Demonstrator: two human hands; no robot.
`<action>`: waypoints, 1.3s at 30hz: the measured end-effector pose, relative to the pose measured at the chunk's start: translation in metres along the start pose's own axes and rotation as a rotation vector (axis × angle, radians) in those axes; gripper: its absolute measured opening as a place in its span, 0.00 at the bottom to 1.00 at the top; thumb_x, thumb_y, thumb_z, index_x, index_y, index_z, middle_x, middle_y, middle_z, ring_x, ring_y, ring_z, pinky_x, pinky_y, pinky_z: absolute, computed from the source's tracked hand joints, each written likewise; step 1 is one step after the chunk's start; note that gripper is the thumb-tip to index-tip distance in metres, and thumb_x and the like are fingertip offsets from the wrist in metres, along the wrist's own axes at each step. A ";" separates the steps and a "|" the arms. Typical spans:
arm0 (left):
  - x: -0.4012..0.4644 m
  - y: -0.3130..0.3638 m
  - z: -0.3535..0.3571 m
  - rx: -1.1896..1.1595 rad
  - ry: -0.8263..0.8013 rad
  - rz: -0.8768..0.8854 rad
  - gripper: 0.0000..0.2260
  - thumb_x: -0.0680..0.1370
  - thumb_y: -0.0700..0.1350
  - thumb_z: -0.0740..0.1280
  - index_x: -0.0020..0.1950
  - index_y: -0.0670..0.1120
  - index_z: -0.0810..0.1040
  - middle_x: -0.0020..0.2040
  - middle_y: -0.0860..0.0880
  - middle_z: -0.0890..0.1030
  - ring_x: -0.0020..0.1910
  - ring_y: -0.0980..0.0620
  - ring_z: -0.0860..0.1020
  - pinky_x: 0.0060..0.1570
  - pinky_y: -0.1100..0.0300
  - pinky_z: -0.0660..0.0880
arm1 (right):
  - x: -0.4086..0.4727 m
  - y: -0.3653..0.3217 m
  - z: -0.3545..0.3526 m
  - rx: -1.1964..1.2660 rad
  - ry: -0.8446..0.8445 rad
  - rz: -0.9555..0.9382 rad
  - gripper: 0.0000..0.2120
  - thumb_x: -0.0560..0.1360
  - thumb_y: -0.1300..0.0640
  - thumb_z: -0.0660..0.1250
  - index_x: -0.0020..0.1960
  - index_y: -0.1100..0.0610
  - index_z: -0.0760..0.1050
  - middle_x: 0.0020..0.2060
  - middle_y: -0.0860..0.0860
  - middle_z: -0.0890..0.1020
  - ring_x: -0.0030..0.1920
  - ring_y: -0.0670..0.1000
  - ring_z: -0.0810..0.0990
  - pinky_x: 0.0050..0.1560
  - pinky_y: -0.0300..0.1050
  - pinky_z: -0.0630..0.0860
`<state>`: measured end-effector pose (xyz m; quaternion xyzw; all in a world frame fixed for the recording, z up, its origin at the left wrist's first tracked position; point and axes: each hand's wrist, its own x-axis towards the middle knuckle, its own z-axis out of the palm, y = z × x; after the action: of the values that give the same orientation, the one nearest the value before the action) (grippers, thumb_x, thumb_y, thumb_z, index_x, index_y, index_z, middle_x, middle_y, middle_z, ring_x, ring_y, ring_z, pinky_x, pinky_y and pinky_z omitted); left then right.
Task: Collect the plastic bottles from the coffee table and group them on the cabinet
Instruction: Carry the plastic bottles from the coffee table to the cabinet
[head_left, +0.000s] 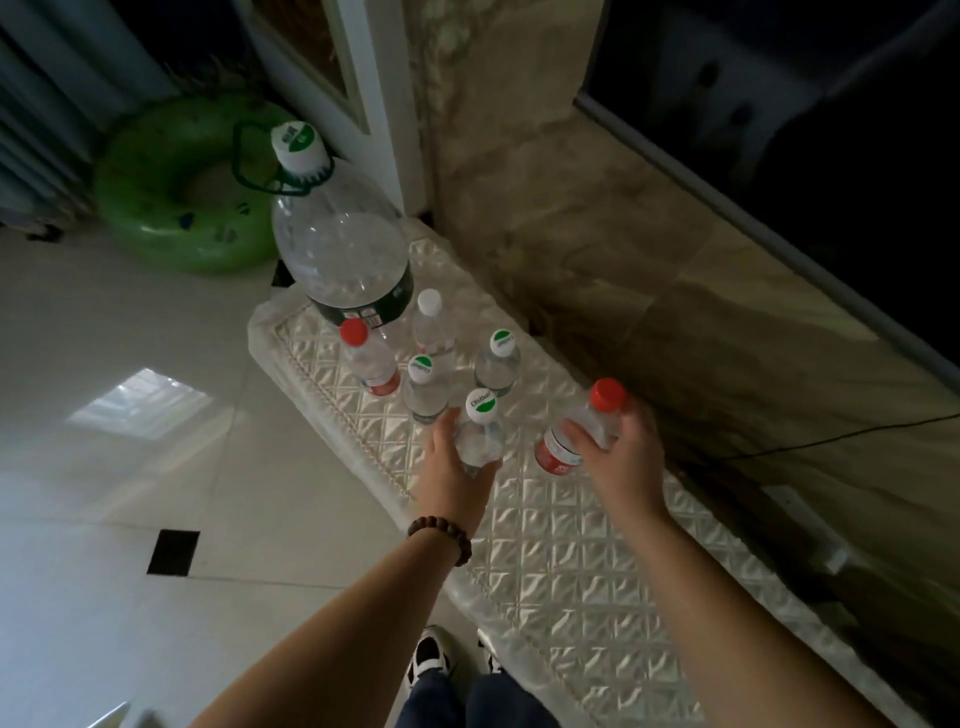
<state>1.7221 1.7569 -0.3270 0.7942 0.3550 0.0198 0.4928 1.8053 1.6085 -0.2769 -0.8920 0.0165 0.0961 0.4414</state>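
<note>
Head view: left hand (451, 467) fingers curl around a green-capped bottle (479, 434), upright over the cabinet (571, 561). Right hand (626, 457) grips a tilted red-capped bottle (579, 428), just right. Five more bottles stand farther left, beside a big jug (340, 244).

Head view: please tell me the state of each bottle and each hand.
Big jug: upright, capped.
Four small bottles: standing, capped.
Green-cap bottle: gripped by left hand.
Red-cap bottle: tilted, gripped by right hand.
</note>
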 end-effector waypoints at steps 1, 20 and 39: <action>0.005 -0.005 0.007 0.009 0.008 0.006 0.30 0.70 0.48 0.74 0.67 0.55 0.64 0.62 0.52 0.74 0.59 0.52 0.74 0.56 0.56 0.73 | 0.008 0.007 0.008 -0.009 -0.017 -0.002 0.25 0.67 0.52 0.76 0.60 0.58 0.72 0.54 0.48 0.74 0.55 0.47 0.73 0.58 0.44 0.71; 0.029 -0.033 0.050 0.248 -0.009 0.083 0.38 0.70 0.48 0.74 0.73 0.55 0.55 0.69 0.51 0.70 0.65 0.50 0.71 0.61 0.53 0.72 | 0.044 0.054 0.057 -0.078 -0.175 -0.084 0.35 0.64 0.52 0.79 0.66 0.56 0.69 0.62 0.52 0.76 0.63 0.52 0.74 0.58 0.38 0.66; -0.087 0.061 -0.073 0.432 0.124 0.163 0.33 0.77 0.63 0.53 0.77 0.51 0.45 0.78 0.52 0.48 0.76 0.54 0.43 0.75 0.50 0.47 | -0.048 -0.048 -0.055 -0.376 -0.247 -0.391 0.27 0.78 0.42 0.58 0.74 0.49 0.60 0.77 0.51 0.55 0.77 0.51 0.48 0.75 0.56 0.54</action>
<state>1.6622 1.7463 -0.2129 0.9045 0.3150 0.0318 0.2857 1.7720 1.5914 -0.1974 -0.9260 -0.2275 0.1182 0.2771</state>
